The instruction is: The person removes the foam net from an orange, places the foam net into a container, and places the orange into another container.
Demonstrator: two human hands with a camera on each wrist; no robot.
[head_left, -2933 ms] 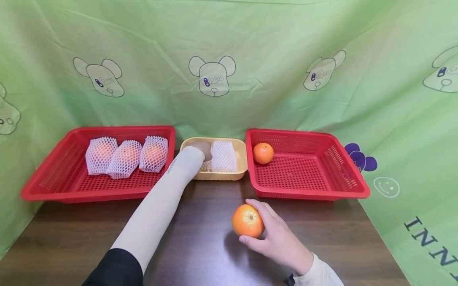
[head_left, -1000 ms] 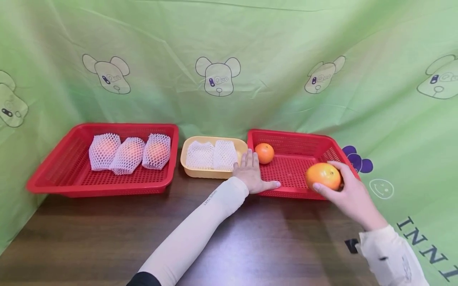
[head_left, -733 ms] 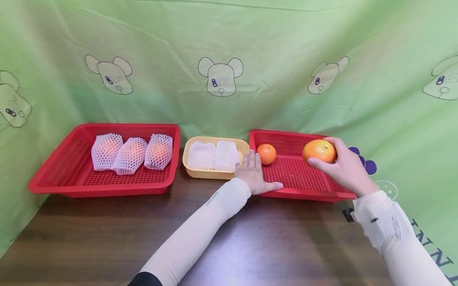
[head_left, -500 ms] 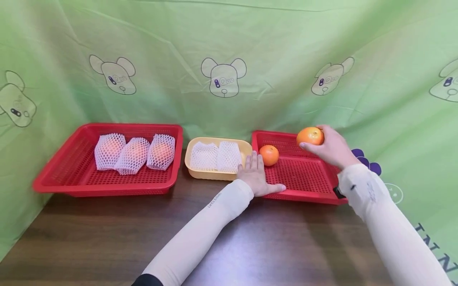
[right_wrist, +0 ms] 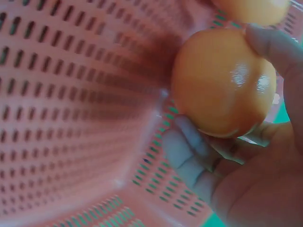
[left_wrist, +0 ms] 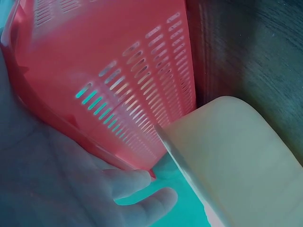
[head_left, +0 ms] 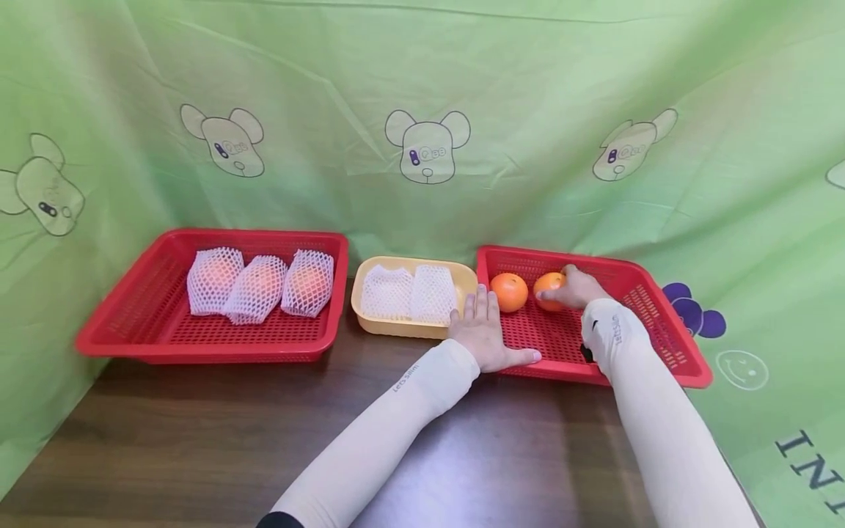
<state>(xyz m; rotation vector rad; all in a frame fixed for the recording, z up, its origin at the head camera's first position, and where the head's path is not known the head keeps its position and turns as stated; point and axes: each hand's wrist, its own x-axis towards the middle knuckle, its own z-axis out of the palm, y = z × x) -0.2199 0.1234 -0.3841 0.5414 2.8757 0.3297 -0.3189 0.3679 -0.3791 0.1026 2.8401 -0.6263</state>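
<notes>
Inside the red basket on the right [head_left: 660, 315], my right hand [head_left: 576, 287] grips an orange [head_left: 548, 290]. Thumb and fingers curl round that orange [right_wrist: 222, 82] in the right wrist view, low in the basket. Just left of it lies a second orange [head_left: 508, 292]. My left hand [head_left: 485, 337] rests with straight, spread fingers on the near left corner of this basket, the thumb along its front rim. In the left wrist view the fingers [left_wrist: 130, 182] lie over the rim, beside the yellow tray's wall [left_wrist: 236, 156].
A yellow tray [head_left: 403, 328] with white foam fruit nets [head_left: 432, 293] stands between the baskets. The left red basket [head_left: 218, 352] holds three netted fruits [head_left: 259, 288]. All stand on a dark wooden table [head_left: 231, 433] before a green curtain [head_left: 297, 169].
My right hand has carried the orange from the table's front over the right basket and down beside the other orange. My left hand has moved from the yellow tray to the basket's corner.
</notes>
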